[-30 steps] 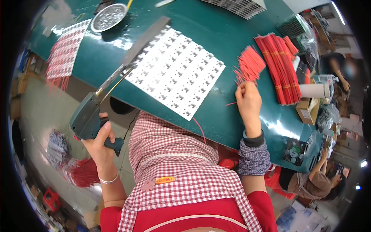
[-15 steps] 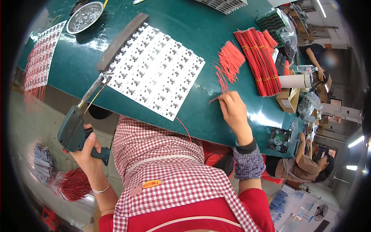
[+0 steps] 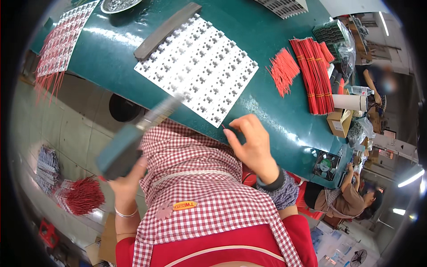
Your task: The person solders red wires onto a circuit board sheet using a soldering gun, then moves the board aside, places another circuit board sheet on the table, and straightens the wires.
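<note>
My left hand (image 3: pixel 127 179) is wrapped round the handle of a dark green soldering gun (image 3: pixel 119 152), blurred by motion. Its metal front reaches over the near edge of a white panel of small circuit boards (image 3: pixel 202 66), which carries rows of black parts. A dark, heavy-looking bar (image 3: pixel 168 30) lies along the panel's far left edge. Close to the panel's near corner, my right hand (image 3: pixel 252 141) has thumb and forefinger closed on a thin red wire (image 3: pixel 223 126). Only a short piece of that wire shows. The solder joint area is blurred.
Loose red wires (image 3: pixel 283 71) and tied red bundles (image 3: pixel 312 73) lie right of the panel. Another panel with red wires (image 3: pixel 64 42) overhangs the table at left. A metal bowl (image 3: pixel 119 4) stands behind, a small fan (image 3: pixel 326 164) at right. Two people are at work farther right.
My right hand has left the loose wire pile and come to the panel's near corner. The soldering gun has swung right, from the bar's end to the panel's near edge. The view has shifted.
</note>
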Motion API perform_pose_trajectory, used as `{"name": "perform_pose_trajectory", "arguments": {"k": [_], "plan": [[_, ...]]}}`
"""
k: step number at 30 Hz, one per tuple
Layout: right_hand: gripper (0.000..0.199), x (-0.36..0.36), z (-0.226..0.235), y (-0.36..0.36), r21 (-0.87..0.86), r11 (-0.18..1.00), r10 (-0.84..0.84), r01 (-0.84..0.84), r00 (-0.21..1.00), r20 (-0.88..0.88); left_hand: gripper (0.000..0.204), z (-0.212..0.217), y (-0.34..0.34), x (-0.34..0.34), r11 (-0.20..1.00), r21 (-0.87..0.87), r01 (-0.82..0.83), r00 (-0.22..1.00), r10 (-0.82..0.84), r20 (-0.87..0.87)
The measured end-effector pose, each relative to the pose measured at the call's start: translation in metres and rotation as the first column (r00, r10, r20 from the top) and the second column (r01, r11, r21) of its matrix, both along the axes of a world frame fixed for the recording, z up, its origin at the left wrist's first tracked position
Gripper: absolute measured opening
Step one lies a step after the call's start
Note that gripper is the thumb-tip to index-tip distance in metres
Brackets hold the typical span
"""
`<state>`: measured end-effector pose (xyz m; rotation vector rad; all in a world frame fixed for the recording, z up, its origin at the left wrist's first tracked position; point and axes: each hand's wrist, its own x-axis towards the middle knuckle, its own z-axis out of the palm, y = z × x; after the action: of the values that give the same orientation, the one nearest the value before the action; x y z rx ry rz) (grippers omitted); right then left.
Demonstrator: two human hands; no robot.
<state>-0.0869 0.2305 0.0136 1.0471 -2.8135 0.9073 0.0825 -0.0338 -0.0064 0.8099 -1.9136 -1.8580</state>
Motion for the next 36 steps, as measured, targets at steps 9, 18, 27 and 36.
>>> {"name": "perform_pose_trajectory", "arguments": {"k": [9, 18, 27, 36], "plan": [[0.018, 0.020, -0.027, -0.013, 0.034, 0.991, -0.123, 0.126, 0.990, -0.063, 0.019, 0.008, 0.023, -0.010, 0.929, -0.077, 0.363, 0.931, -0.365, -0.022], [0.013, -0.073, -0.008, 0.042, 0.140, 0.942, -0.245, 0.305, 0.910, -0.334, 0.032, 0.022, -0.049, -0.044, 0.967, 0.202, -0.156, 0.966, 0.191, -0.173], [0.036, -0.110, 0.006, -0.074, -0.026, 0.994, 0.103, -0.111, 0.973, -0.206, 0.017, 0.019, -0.185, -0.205, 0.797, 0.546, -0.258, 0.791, 0.499, -0.355], [0.036, -0.106, -0.018, -0.097, -0.030, 0.979, 0.200, -0.203, 0.977, -0.076, 0.011, -0.032, -0.241, -0.300, 0.706, 0.693, -0.144, 0.868, 0.427, -0.255]]}}
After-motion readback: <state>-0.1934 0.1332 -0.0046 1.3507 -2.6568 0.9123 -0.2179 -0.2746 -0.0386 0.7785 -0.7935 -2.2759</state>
